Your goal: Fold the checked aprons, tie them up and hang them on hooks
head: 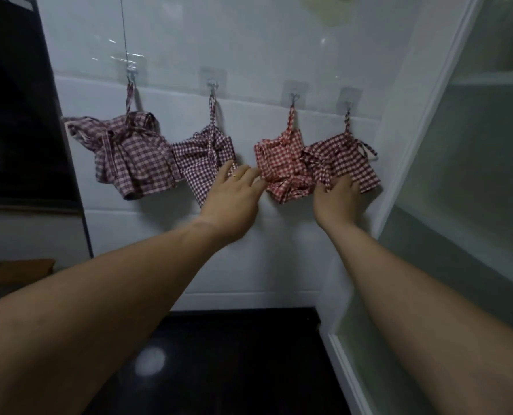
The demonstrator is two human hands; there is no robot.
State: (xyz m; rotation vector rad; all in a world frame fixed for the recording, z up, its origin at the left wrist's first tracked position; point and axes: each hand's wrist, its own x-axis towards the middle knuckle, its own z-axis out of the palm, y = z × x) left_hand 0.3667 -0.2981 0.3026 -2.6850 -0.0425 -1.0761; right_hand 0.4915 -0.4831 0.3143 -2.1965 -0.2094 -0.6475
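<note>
Both hands (234,202) – four hung aprons (282,166)

The four checked aprons (282,163) are thin, matt woven cloth, creased where bundled. They hang from clear plastic adhesive hooks (213,77) with metal prongs on glossy white wall tiles (249,40). The black floor (234,369) is polished and reflective.

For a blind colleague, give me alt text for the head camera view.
Four folded, tied checked aprons hang from four hooks on a white wall. The left hand reaches toward the red one; the right hand touches the rightmost.
</note>
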